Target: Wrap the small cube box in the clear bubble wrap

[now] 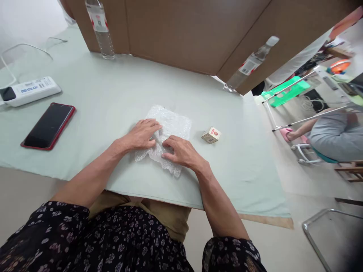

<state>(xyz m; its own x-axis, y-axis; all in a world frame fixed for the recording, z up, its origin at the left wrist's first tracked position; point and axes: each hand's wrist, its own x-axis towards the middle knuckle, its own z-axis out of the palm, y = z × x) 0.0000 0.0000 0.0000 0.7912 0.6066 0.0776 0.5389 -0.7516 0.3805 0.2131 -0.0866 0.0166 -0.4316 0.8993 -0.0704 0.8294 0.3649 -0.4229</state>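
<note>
A sheet of clear bubble wrap (176, 122) lies on the pale green tablecloth, wrinkled at its near edge. My left hand (144, 134) rests on its left part, fingers stretched out and slightly bent. On the right part lies my right hand (181, 151), its thumb and fingers apart. Both palms face down, and neither hand visibly grips the wrap. Just right of the sheet sits a small cream-coloured box (211, 135) with a red round mark, touched by neither hand.
A brown cardboard panel (176, 34) stands along the back, with water bottles (103, 36) (251, 64) before it. At left lie a phone (48, 126) in a red case and a white power strip (34, 90). Beyond the table's right edge, a person (329, 132) sits near a green stool (286, 92).
</note>
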